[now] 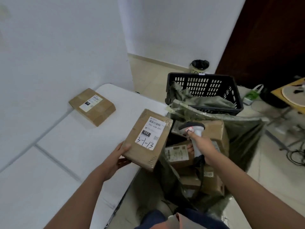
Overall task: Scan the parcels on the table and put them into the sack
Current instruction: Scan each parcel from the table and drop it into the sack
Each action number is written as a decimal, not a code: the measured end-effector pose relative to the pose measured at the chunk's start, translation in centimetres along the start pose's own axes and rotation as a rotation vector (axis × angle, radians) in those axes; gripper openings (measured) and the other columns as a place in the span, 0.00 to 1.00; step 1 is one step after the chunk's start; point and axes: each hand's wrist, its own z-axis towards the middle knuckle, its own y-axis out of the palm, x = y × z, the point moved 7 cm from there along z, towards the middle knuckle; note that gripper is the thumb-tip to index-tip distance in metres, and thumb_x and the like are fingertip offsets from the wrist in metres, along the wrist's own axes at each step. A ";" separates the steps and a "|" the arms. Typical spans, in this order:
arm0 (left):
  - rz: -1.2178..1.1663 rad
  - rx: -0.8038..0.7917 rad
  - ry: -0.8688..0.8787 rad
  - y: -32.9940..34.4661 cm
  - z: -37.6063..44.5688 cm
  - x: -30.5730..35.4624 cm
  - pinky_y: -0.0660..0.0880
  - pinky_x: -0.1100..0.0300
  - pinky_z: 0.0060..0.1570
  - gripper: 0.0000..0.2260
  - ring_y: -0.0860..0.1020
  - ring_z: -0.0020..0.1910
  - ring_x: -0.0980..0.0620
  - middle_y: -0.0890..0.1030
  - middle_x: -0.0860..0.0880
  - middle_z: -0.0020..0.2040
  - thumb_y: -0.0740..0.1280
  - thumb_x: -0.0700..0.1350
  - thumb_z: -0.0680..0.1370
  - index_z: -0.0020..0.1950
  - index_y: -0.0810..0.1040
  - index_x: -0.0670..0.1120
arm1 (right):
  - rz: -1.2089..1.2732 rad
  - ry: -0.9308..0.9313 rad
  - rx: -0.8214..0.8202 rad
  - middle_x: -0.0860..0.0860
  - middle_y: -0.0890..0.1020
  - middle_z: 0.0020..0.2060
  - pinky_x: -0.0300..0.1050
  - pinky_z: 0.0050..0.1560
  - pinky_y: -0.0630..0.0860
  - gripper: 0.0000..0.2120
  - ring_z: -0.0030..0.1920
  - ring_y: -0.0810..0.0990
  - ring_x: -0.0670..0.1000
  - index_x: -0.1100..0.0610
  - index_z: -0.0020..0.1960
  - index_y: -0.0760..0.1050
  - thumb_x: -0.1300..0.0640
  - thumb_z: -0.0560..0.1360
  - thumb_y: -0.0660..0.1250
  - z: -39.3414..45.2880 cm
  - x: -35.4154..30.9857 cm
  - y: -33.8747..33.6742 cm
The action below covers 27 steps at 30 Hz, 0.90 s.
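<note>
The white worktop [69, 146] fills the frame from 9 o'clock down to 7 o'clock, running along the wall on its far side. Beside its right edge, on the floor between 3 and 5 o'clock, the olive-green sack [244, 134] stands with its mouth spread wide, several cardboard parcels [212, 129] already lying inside it. Behind the sack at 1 o'clock sits a black slotted crate [206, 86] with more green sacking draped in it, and beyond that a small dark-lined bin [200, 66] against the wall.

Near the centre of the frame, a brown parcel [146, 139] is held tilted over the worktop's right edge, its label face up, with "3-1-13" handwritten on it and "032" printed above. The left hand [118, 158] grips the parcel's near-left corner, thumb on top and fingers curled beneath it. Just to the parcel's right, above the sack's opening, the right hand [203, 146] is wrapped around the pale handle of a barcode scanner [192, 129], whose dark head points toward the parcel's label; its cable trails down into the sack.

A second parcel [92, 106] lies flat on the worktop at 10 o'clock, against the wall, label up, well apart from the held one.
</note>
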 end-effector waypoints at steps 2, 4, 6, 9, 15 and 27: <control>-0.078 -0.030 -0.006 3.2 0.6 0.5 0.75 0.46 0.64 0.19 0.79 0.62 0.44 0.79 0.48 0.65 0.69 0.54 0.78 0.67 0.76 0.52 | 0.005 0.004 0.063 0.56 0.81 0.32 0.45 0.34 0.74 0.17 0.31 0.79 0.53 0.61 0.46 0.77 0.45 0.78 0.67 0.5 1.0 -3.5; -0.180 -0.034 -0.033 6.5 1.1 0.3 0.75 0.44 0.63 0.18 0.79 0.62 0.43 0.79 0.44 0.65 0.69 0.54 0.78 0.66 0.78 0.50 | 0.014 -0.004 0.080 0.56 0.81 0.32 0.46 0.35 0.75 0.17 0.31 0.79 0.53 0.61 0.46 0.77 0.46 0.79 0.66 0.8 1.8 -6.2; -0.288 -0.067 -0.097 10.0 1.5 -0.7 0.76 0.43 0.61 0.20 0.77 0.63 0.41 0.78 0.42 0.65 0.68 0.55 0.78 0.68 0.76 0.50 | 0.001 -0.025 0.069 0.56 0.81 0.32 0.45 0.35 0.75 0.17 0.31 0.79 0.53 0.61 0.46 0.77 0.46 0.79 0.66 1.0 2.3 -8.0; -0.411 -0.111 -0.192 14.9 1.7 -2.6 0.78 0.41 0.58 0.20 0.77 0.65 0.39 0.78 0.41 0.66 0.65 0.57 0.79 0.70 0.73 0.52 | -0.066 -0.067 0.016 0.56 0.81 0.33 0.44 0.34 0.75 0.18 0.30 0.79 0.52 0.62 0.48 0.78 0.45 0.78 0.66 1.2 2.7 -9.3; -0.562 -0.024 -0.317 19.1 2.2 -5.2 0.74 0.36 0.62 0.22 0.77 0.62 0.32 0.75 0.36 0.67 0.65 0.60 0.79 0.68 0.72 0.50 | -0.134 -0.152 -0.072 0.54 0.82 0.33 0.41 0.34 0.75 0.19 0.29 0.79 0.49 0.64 0.51 0.78 0.46 0.79 0.66 1.4 2.7 -10.6; -0.112 0.238 -0.376 20.3 5.0 -7.8 0.82 0.46 0.45 0.19 0.75 0.62 0.41 0.73 0.46 0.65 0.60 0.52 0.83 0.74 0.65 0.57 | -0.092 -0.286 -0.234 0.51 0.84 0.46 0.41 0.36 0.77 0.11 0.36 0.81 0.48 0.52 0.54 0.76 0.45 0.78 0.66 1.9 -1.2 -6.9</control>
